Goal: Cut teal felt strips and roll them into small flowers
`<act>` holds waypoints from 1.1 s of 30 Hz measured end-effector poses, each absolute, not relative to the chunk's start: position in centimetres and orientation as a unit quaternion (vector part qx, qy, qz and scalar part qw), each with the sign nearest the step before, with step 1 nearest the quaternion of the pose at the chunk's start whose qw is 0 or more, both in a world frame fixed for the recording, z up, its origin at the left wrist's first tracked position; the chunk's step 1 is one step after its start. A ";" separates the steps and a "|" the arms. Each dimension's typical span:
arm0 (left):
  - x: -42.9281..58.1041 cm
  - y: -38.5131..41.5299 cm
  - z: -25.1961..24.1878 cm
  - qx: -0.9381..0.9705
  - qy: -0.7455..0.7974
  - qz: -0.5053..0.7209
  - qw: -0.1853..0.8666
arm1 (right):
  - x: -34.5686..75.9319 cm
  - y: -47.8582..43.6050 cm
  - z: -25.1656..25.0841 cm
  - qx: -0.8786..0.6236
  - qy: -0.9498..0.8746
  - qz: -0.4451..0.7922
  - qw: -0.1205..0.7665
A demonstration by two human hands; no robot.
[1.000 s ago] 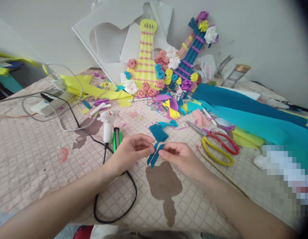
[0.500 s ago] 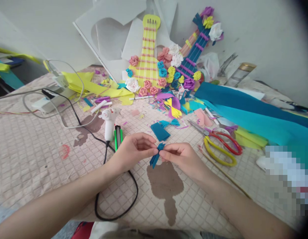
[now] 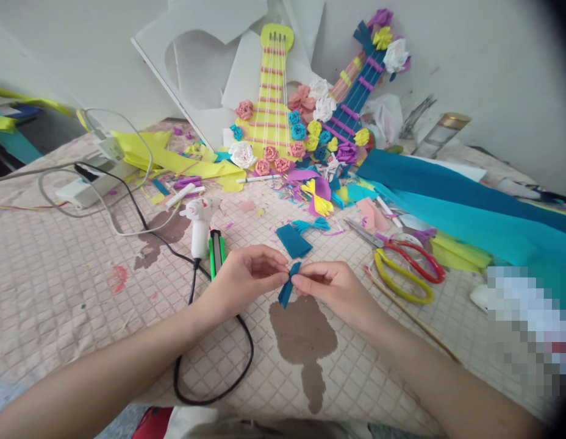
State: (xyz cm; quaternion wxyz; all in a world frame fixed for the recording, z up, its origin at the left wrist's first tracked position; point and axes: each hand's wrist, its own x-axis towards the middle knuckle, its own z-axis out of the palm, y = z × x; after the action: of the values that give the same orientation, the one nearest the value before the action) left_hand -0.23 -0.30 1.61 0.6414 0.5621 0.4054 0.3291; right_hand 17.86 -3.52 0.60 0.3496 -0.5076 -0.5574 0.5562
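Note:
Between my fingertips is a small pleated strip of dark blue crepe paper (image 3: 285,294), pinched at its middle with its lower end pointing down. My left hand (image 3: 249,277) grips it from the left, thumb against fingers. From the right, my right hand (image 3: 335,286) pinches the same spot. Just beyond the hands lies a flat dark blue paper piece (image 3: 293,240), with a lighter blue fringed paper bow (image 3: 317,224) touching its far side. A green utility knife (image 3: 216,250) lies by my left hand, next to a white glue gun (image 3: 200,228).
Scissors with red and yellow handles (image 3: 404,268) and a thin stick (image 3: 411,317) lie to the right. Paper-covered guitar shapes, one yellow (image 3: 270,125) and one blue (image 3: 356,107), lean at the back. Blue crepe sheets (image 3: 447,189) spread at right; a black cord (image 3: 252,360) loops at left.
The held paper's lower end looks narrower and more folded together than before. Both hands stay almost in place, and the view has shifted slightly.

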 end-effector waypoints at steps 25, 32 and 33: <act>-0.1 -1.2 1.7 0.710 0.340 0.353 0.505 | 17.6 -3.4 0.6 -0.512 -0.388 0.570 0.512; 0.1 -1.2 1.2 0.736 0.346 0.361 0.457 | 17.4 -3.5 0.9 -0.514 -0.362 0.572 0.527; 0.1 -1.2 1.2 0.737 0.344 0.365 0.453 | 17.3 -3.5 0.9 -0.511 -0.358 0.576 0.528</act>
State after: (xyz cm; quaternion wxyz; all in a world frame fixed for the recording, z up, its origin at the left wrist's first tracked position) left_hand 0.13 -1.17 1.20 0.4528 0.7373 0.3439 0.3649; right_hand 17.33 -3.53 0.91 0.5283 -0.5112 -0.3581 0.5756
